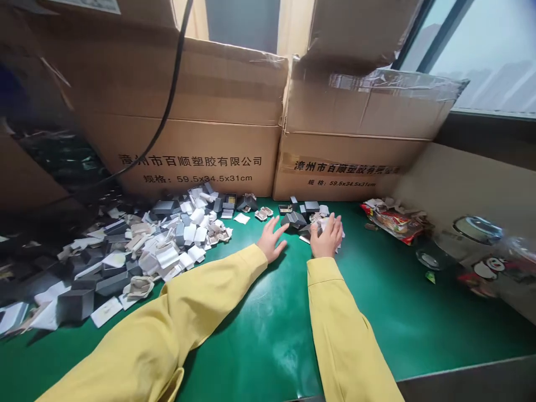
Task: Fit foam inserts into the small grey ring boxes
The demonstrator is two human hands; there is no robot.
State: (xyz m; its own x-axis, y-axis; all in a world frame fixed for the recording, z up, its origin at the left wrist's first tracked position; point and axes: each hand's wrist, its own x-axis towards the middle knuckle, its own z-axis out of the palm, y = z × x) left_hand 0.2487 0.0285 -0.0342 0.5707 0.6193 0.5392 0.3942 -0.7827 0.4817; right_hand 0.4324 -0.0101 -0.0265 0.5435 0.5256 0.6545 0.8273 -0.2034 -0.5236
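Over the green tabletop (259, 312) my left hand (271, 241) is stretched forward, fingers spread, holding nothing. My right hand (325, 237) lies against a small cluster of dark grey boxes (294, 220) and pale pieces, its fingers extended and partly covering them. Whether its palm touches the pieces beneath is hidden. Just beyond the left fingertips sits a crumpled beige piece (263, 213), with a flat white piece (242, 218) beside it. To the left spreads a large heap of small grey boxes and white inserts (167, 254).
Two large cardboard boxes (201, 145) with printed lettering stand along the back. A black cable (172, 89) hangs at the left. On the right are a red snack packet (391, 222), a clear round container (477, 230) and a plastic bag with a penguin picture (489, 268).
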